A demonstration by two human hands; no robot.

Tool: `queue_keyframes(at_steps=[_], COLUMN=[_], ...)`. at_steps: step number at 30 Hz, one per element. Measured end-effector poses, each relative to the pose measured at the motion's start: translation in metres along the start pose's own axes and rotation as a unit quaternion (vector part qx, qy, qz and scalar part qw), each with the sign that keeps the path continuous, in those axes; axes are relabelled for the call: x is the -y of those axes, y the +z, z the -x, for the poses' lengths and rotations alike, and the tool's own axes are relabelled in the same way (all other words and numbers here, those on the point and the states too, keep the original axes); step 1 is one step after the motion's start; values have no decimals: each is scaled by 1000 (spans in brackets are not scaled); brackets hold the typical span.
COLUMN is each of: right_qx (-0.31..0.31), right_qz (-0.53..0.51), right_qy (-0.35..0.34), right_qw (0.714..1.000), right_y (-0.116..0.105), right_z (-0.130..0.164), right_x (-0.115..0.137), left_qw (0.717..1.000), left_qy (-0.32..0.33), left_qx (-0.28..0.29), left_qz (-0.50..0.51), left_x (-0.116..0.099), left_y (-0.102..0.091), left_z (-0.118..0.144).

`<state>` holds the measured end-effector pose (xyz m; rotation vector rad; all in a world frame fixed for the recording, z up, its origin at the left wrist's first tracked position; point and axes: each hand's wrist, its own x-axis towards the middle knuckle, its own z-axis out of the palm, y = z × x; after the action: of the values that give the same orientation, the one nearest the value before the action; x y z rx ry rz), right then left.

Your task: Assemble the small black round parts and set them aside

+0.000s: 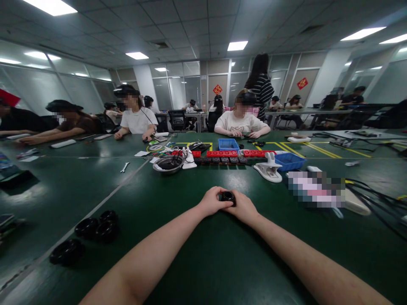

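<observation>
Both my hands meet over the green table, around a small glossy black ring-shaped part (228,196) with a round opening facing up. My left hand (212,201) has its thumb and fingers closed on the part's left side. From the other side, my right hand (246,207) wraps round it, partly hiding its lower edge. To the left of my forearms lie several larger black ring-shaped parts, among them a front one (66,252) and a back one (108,216).
A metal bowl (168,166) with dark items, red strips (221,153) and a blue bin (228,144) stand ahead. A white clamp (269,169) and second blue bin (290,162) are farther right, near cables. A wrench (125,167) lies left. People sit across the table.
</observation>
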<state>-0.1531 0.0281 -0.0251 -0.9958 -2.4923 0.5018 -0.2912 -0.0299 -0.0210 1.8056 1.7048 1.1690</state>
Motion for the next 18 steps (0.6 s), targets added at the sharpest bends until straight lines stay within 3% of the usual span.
queue_keyframes(at_steps=[3,7,12,18], right_qx=[62,144,165,165], right_qz=[-84,-167,-219,-225], right_qy=[-76,-118,-130,-109], right_qw=[992,968,953,954], right_y=[-7,-14,-14,-12], right_z=[-3,-7,-9,-9], right_x=[-12,-22,-22,-24], left_qw=[998,995,994,993], left_qy=[-4,-2,0,-5], left_qx=[53,75,83,89], left_qz=[39,69,76,79], left_x=[3,7,10,7], left_y=[-5,-5,-3,-5], left_z=[-2,-4,-5,-4])
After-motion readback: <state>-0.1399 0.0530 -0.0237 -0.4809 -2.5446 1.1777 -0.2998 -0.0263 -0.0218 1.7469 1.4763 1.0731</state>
